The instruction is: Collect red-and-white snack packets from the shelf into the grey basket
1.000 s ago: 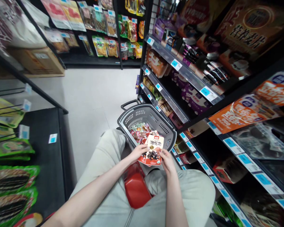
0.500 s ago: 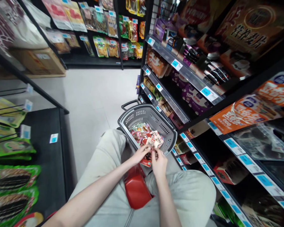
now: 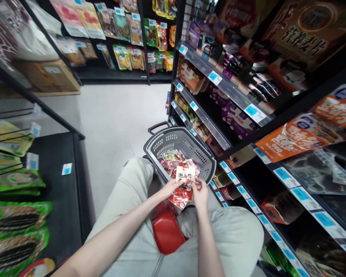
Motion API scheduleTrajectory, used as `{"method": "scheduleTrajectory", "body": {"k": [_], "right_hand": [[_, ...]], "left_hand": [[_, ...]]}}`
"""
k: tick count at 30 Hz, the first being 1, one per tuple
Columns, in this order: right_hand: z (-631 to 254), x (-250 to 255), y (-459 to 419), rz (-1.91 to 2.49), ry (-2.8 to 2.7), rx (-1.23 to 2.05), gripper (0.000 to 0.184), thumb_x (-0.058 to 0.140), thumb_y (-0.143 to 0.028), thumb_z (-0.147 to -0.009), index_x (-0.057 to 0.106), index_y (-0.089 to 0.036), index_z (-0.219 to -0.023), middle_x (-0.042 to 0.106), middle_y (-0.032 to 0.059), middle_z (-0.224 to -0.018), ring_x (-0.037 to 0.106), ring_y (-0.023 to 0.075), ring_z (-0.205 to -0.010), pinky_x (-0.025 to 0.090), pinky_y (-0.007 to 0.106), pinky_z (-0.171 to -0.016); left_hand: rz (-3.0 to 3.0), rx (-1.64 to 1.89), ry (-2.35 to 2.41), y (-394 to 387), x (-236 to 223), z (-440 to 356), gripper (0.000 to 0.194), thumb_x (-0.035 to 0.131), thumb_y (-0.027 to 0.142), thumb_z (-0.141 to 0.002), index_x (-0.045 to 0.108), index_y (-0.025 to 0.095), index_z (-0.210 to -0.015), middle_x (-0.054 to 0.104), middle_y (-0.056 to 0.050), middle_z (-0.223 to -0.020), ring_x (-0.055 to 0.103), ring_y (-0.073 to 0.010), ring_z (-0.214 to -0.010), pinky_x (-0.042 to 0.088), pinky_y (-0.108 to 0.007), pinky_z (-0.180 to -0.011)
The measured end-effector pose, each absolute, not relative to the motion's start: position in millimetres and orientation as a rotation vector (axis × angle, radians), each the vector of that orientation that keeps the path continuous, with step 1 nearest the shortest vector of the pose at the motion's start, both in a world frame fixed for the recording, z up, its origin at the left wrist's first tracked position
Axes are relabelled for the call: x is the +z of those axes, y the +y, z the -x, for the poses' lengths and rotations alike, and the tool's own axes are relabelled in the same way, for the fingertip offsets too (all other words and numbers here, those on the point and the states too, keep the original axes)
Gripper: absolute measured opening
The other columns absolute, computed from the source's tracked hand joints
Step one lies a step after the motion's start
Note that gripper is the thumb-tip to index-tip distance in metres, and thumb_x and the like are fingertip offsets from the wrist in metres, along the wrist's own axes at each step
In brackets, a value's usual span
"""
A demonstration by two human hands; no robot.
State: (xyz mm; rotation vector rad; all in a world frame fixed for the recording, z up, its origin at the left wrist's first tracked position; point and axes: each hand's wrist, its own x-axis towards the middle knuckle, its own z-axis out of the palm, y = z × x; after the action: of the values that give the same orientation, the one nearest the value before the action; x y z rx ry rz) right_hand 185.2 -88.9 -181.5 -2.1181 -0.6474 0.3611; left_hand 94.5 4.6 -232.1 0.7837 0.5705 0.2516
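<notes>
Above the near end of the grey shopping basket, a red and white snack packet with dark printed characters faces me. My left hand is closed on its left side, the thumb lying over the front. On the right edge, my right hand pinches it between thumb and fingers. Just below the hands shows a red packet, partly covered by the upper one; how it is held I cannot tell. Several mixed snack packets lie inside the basket.
Between my legs is a red object. Shelves with price tags rise close on the right, with orange snack bags sticking out. A black display rack stands on the left. Pale floor lies ahead, before more hanging snacks.
My hands have moved apart, the right one slightly to the right. The snack packet between them has come up and now shows its printed front.
</notes>
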Motion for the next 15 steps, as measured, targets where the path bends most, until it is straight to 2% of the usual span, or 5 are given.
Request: {"method": "scheduleTrajectory", "body": {"k": [6,15], "right_hand": [[-209,-199,-97,1.867,-0.49,0.668,0.017,0.058,-0.03,-0.062,0.061,-0.016,-0.071,0.06,0.0023,-0.062,0.05,0.0136,-0.052,0.039,0.025,-0.051],[-209,-201,-95,1.83,-0.428,0.653,0.015,0.059,-0.028,-0.058,0.061,-0.016,-0.068,0.062,0.0029,-0.065,0.053,0.0155,-0.058,0.042,0.028,-0.06]], "left_hand": [[-0.872,0.209,0.554,5,-231,-93,0.04,0.056,0.045,-0.066,0.061,0.01,-0.084,0.065,-0.008,-0.086,0.058,-0.0191,-0.077,0.041,-0.031,-0.077],[-0.978,0.185,0.559,5,-232,-90,0.04,0.054,0.047,-0.067,0.063,0.01,-0.078,0.066,-0.007,-0.079,0.058,-0.0187,-0.072,0.043,-0.029,-0.071]]}}
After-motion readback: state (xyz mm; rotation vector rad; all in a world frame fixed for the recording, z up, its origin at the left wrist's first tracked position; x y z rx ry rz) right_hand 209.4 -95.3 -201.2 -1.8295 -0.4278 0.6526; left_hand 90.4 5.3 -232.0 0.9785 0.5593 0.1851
